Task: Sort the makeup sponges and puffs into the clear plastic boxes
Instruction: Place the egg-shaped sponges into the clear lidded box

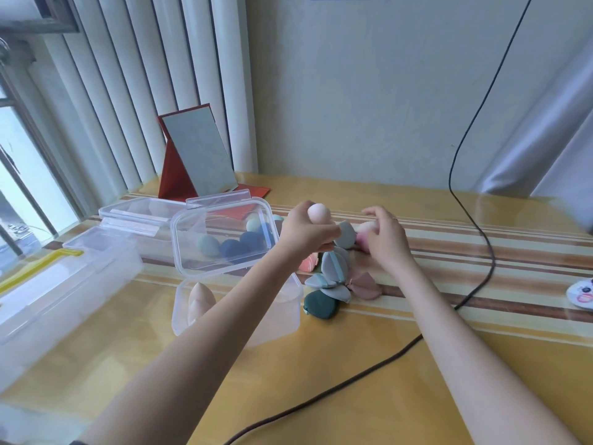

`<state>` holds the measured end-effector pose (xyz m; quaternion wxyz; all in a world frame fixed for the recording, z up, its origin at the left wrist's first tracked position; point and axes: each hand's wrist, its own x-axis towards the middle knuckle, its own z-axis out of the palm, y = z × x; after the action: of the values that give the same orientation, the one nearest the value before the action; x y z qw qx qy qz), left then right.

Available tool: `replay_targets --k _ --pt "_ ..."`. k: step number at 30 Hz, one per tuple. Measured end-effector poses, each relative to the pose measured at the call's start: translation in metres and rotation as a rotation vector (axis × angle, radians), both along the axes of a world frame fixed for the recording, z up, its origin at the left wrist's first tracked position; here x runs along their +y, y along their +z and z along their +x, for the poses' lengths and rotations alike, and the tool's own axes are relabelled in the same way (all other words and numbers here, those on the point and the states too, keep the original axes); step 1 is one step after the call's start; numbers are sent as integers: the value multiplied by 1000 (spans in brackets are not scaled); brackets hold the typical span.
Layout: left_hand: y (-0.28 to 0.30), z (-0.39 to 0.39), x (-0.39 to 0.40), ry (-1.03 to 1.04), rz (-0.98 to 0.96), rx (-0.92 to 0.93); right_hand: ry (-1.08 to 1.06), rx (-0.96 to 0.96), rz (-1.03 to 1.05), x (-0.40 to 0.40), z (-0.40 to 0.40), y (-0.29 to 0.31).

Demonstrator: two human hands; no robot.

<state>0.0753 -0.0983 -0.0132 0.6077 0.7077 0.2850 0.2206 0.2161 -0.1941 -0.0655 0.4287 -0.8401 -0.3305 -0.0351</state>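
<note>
Two hands, left hand (306, 234) gripping beige sponge (319, 213), right hand (386, 234) curled on pink sponge (365, 234)

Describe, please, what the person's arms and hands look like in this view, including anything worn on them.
Both forearms are bare along all that shows: no sleeves, watch, bracelet or gloves. The left hand and right hand show no rings, though fine detail is blurred. A dark edge at the lower left frame border, by the left arm, may be clothing; I cannot tell.

Single head-worn view, angled forward and down, close over the table (369, 374).
</note>
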Motion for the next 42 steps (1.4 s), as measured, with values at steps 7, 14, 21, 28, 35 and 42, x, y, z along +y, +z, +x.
replay_targets --k 7,14,21,28,35,42 --pt "-5 0 10 34 108 7 -13 -5 -499 38 37 -25" --pt "-14 2 6 2 84 -3 -184 -23 -371 41 35 -23" --pt "-1 -20 11 60 119 -59 -171 48 -10 24 21 -2" --pt "-3 -96 53 345 273 -145 111 183 387 19 -45 48" --pt "-10 -140 67 463 306 -213 752 218 -192 49 -138 65" --pt "-25 -148 59 443 337 -272 692 43 -390 60 -160 41"
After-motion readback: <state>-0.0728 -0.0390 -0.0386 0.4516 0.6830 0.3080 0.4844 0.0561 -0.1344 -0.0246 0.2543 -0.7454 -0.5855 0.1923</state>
